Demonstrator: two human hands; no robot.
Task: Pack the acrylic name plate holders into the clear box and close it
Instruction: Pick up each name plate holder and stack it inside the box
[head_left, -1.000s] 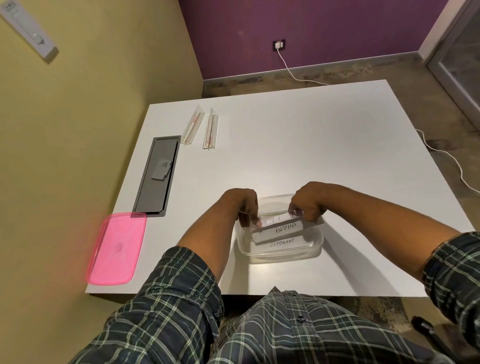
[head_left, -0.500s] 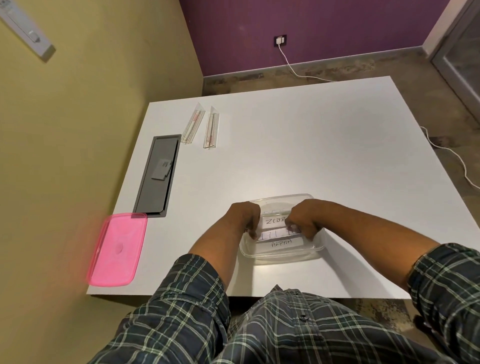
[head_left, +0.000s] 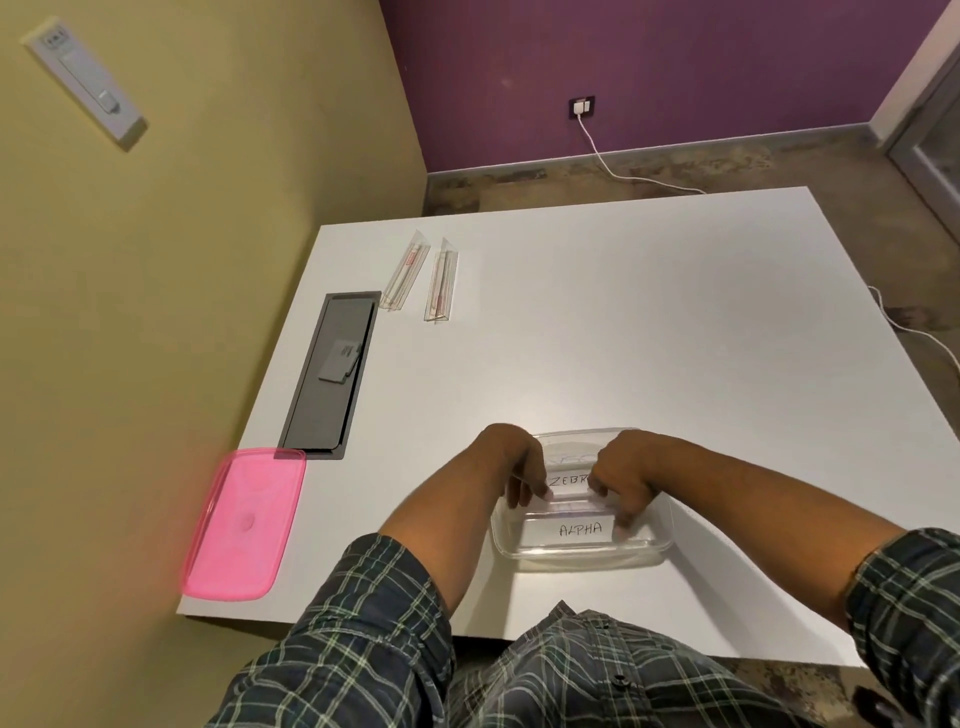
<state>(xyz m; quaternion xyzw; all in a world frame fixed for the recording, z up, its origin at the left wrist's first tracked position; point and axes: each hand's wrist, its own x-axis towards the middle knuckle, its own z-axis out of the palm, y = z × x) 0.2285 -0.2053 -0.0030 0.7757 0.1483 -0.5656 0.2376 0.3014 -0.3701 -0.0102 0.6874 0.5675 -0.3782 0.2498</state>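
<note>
White desk fills the corner between a yellow wall and a purple one. Your left hand and right hand both reach into the clear box near you, each grip pinched on the ends of a name plate holder between the ZEBRA and ALPHA ones. Two more holders lie far left; the pink lid sits at the desk's left edge.

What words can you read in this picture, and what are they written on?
"ALPHA": on the white card in the name plate holder at the near side of the clear box.
"ZEBR": on the card in the holder behind it; the right hand hides the rest of the word.
Faint blue writing on a card further back: too blurred to read.
Red marks on the two holders on the table: too small to read.
</note>
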